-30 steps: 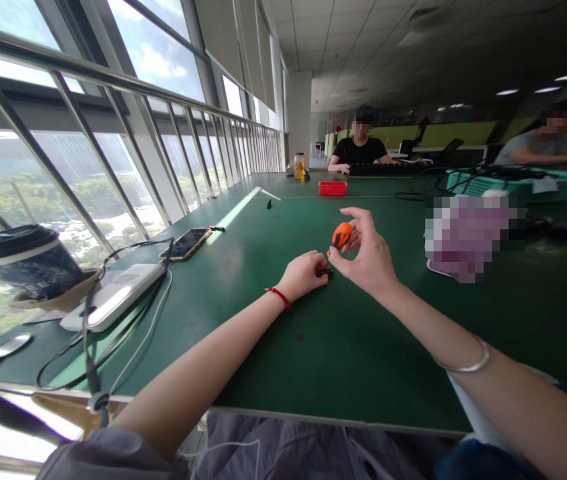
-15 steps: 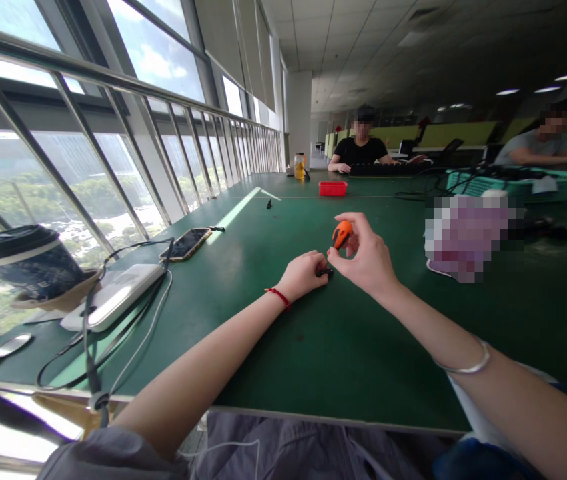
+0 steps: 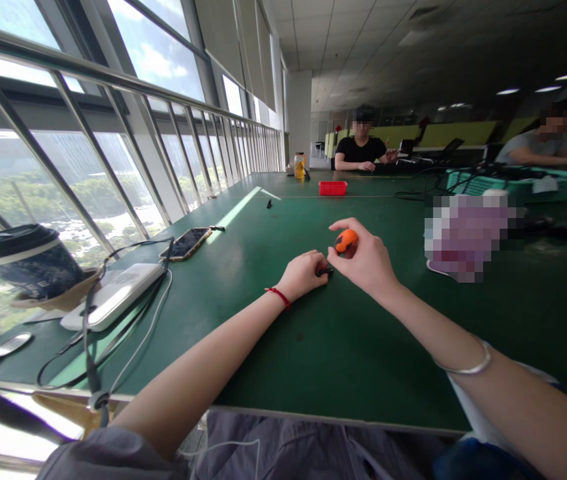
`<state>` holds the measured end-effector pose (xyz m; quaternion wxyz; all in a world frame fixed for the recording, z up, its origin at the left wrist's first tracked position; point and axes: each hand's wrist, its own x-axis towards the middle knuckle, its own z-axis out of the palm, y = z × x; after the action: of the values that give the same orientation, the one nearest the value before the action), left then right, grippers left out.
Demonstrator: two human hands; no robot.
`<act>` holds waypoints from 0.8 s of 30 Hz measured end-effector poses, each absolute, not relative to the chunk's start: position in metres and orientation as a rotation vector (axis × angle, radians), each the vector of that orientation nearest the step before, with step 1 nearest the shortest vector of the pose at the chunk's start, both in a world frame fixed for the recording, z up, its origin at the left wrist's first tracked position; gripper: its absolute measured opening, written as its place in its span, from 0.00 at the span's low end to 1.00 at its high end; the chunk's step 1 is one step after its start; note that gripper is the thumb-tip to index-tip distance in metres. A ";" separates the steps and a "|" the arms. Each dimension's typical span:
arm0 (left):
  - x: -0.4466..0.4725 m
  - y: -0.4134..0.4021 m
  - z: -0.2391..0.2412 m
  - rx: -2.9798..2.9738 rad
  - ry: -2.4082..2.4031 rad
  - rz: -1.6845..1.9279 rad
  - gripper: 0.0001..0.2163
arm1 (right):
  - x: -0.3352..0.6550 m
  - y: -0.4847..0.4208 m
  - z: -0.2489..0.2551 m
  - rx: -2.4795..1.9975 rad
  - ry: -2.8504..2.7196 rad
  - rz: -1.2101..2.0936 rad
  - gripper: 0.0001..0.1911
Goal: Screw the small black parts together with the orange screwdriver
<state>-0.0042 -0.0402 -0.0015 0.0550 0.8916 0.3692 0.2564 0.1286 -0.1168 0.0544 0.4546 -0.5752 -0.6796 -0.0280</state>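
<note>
My left hand [image 3: 306, 272] rests on the green table [image 3: 263, 360] with its fingers closed around a small black piece [image 3: 324, 272]. One end of that piece sticks out past the fingertips; its kind is too small to make out. Just to the right and slightly higher, my right hand [image 3: 366, 261] holds a stubby, rounded orange-and-black handle [image 3: 347, 241] between thumb and curled fingers, with the index finger raised off it. The handle's rounded orange side faces me. Any shaft or tip is hidden. Both hands are close together without touching.
A phone [image 3: 187, 244], a white power bank [image 3: 113, 297] with cables and a lidded cup [image 3: 23, 263] lie left. Further off are a small black part [image 3: 269, 204], a red bin [image 3: 332, 189], a jar [image 3: 299, 167] and a teal basket [image 3: 553, 183]. Two people sit beyond.
The orange-and-black handle has turned in my right hand and shifted slightly right and down, and my index finger has lifted. My left hand stays still. The person opposite has moved their hands.
</note>
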 end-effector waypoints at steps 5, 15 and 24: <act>-0.004 -0.040 -0.003 2.686 1.133 0.807 0.04 | 0.130 -0.117 0.055 -1.436 -1.643 -0.100 0.26; -0.004 -0.039 -0.003 2.710 1.097 0.805 0.04 | 0.130 -0.115 0.052 -1.397 -1.649 -0.087 0.15; -0.003 -0.039 -0.005 2.693 1.140 0.829 0.04 | 0.130 -0.115 0.053 -1.411 -1.657 -0.118 0.17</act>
<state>-0.0030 -0.0392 -0.0046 0.0511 0.8848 0.3747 0.2723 0.1296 -0.1154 0.0527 0.4627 -0.5740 -0.6739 -0.0478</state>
